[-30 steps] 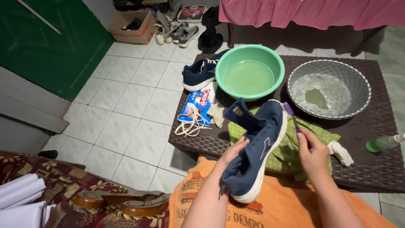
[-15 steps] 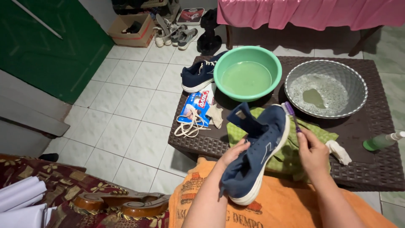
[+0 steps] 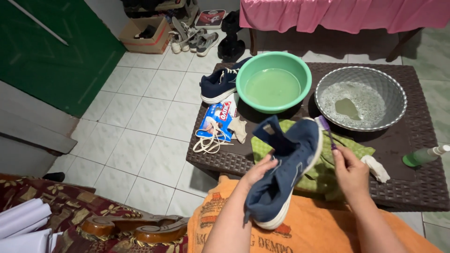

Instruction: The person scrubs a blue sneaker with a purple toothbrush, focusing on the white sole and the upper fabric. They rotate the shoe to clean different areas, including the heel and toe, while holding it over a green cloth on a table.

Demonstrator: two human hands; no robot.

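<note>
Little has shifted: my left hand [image 3: 260,169] still grips the navy sneaker [image 3: 286,171] above the tabletop [image 3: 412,187], while my right hand [image 3: 350,172] stays closed on a purple toothbrush [image 3: 326,131] at its sole.

A single head-worn camera looked steeply down from above the seated person's lap, facing forward over a low wicker table [image 3: 412,187] filling the right and centre of the frame. Forearms entered close from the bottom edge; tiled floor [image 3: 140,140] stretched away at left, toward a distant pink cloth [image 3: 347,14] along the top.
</note>
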